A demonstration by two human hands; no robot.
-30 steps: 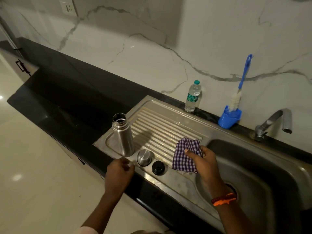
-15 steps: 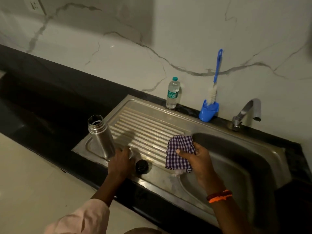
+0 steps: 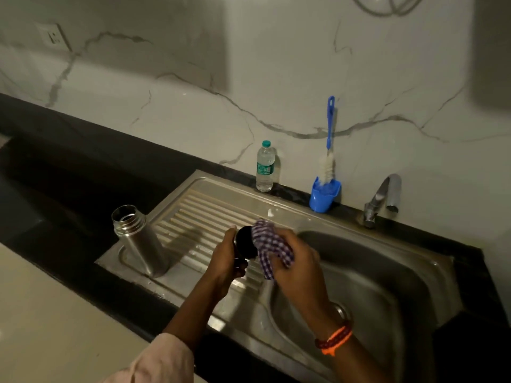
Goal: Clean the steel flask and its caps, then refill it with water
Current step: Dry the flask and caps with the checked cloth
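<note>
The open steel flask (image 3: 139, 241) stands upright at the left end of the sink's ribbed drainboard (image 3: 193, 217). My left hand (image 3: 225, 258) holds the steel cap (image 3: 245, 243) above the drainboard, its dark inside turned toward me. My right hand (image 3: 298, 261) grips a purple checked cloth (image 3: 269, 244) and presses it against the cap's right side. A small black cap (image 3: 240, 265) shows just below my left hand's fingers, partly hidden.
A plastic water bottle (image 3: 265, 167) and a blue bottle brush in its blue holder (image 3: 325, 186) stand at the back ledge. The tap (image 3: 383, 197) juts over the sink basin (image 3: 387, 272) on the right. Black countertop (image 3: 55, 175) runs left.
My left hand has picked the steel cap up from the drainboard. My right hand has brought the checked cloth against it. The camera has shifted, so the sink sits further right.
</note>
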